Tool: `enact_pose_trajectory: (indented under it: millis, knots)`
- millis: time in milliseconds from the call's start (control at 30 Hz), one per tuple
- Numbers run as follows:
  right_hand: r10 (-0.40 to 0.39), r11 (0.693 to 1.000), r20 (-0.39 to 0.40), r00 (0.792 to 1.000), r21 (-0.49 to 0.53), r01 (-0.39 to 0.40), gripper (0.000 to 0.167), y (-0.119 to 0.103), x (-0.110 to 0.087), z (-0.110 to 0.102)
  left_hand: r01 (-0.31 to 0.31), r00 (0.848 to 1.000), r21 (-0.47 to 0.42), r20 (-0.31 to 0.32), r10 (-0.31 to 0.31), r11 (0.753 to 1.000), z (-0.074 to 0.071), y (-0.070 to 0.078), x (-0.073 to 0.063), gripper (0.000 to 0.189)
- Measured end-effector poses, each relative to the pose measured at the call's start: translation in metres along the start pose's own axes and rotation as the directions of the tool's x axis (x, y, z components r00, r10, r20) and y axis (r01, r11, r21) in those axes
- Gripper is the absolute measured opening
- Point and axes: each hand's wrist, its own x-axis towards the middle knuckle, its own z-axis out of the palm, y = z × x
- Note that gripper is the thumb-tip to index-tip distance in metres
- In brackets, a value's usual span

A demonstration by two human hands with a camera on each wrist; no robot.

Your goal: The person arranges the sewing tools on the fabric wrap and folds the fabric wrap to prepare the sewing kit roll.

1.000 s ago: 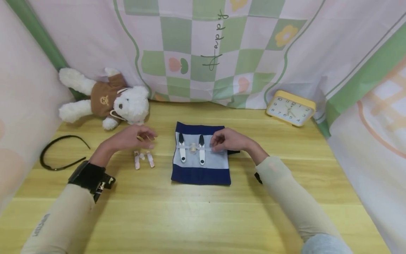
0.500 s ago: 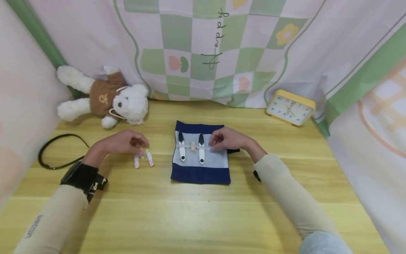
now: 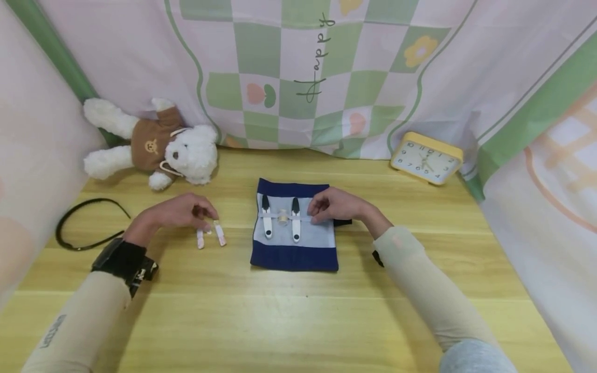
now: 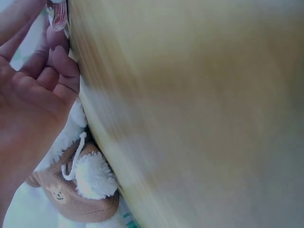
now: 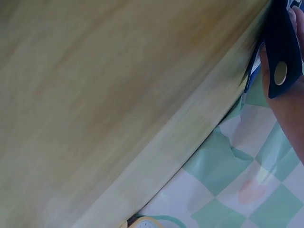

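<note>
A navy-edged fabric pouch (image 3: 294, 257) lies spread out, its inside light grey. Tucked under its pale strap are two white tools with black pointed ends, a left tool (image 3: 267, 228) and a right tool (image 3: 296, 228), with a small pale spool (image 3: 282, 217) between them. At the strap's right part, my right hand (image 3: 338, 203) pinches it with curled fingers. My left hand (image 3: 179, 211) reaches down over two pink-and-white clips, a left clip (image 3: 200, 240) and a right clip (image 3: 219, 234). Its fingertips are right at their upper ends; I cannot tell whether they grip.
A black headband (image 3: 70, 243) lies by my left wrist. Behind it rests a white plush bear (image 3: 191, 155) in a brown top. A yellow clock (image 3: 426, 160) stands at the back right, before the checked curtain (image 3: 298, 124). The pouch's flap (image 5: 280, 52) carries a metal snap.
My left hand has come down and a little left onto the clips, covering their upper ends. My right hand stays at the strap.
</note>
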Motion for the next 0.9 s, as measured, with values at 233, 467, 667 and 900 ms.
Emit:
enact_pose_trajectory:
  millis: [233, 467, 667, 900]
  knots:
    - [0.003, 1.0, -0.002, 1.0, -0.014, -0.003, 0.012, -0.001, -0.002, -0.001, -0.037, 0.999, 0.024, 0.006, 0.037, 0.999, 0.001, -0.004, 0.003, 0.025]
    - [0.01, 1.0, -0.002, 1.0, -0.029, -0.01, 0.012, 0.001, -0.004, -0.001, -0.039, 0.999, 0.015, -0.021, 0.039, 0.999, 0.004, -0.003, 0.006, 0.02]
    - [0.019, 1.0, -0.005, 1.0, -0.025, -0.019, 0.011, 0.002, -0.005, -0.001, -0.025, 0.999, 0.014, -0.02, 0.026, 1.0, 0.005, 0.0, 0.009, 0.013]
    - [0.044, 0.999, -0.015, 0.999, -0.02, -0.044, 0.009, 0.004, -0.006, -0.002, -0.004, 1.0, -0.042, 0.003, 0.004, 0.999, 0.002, 0.004, 0.01, 0.01]
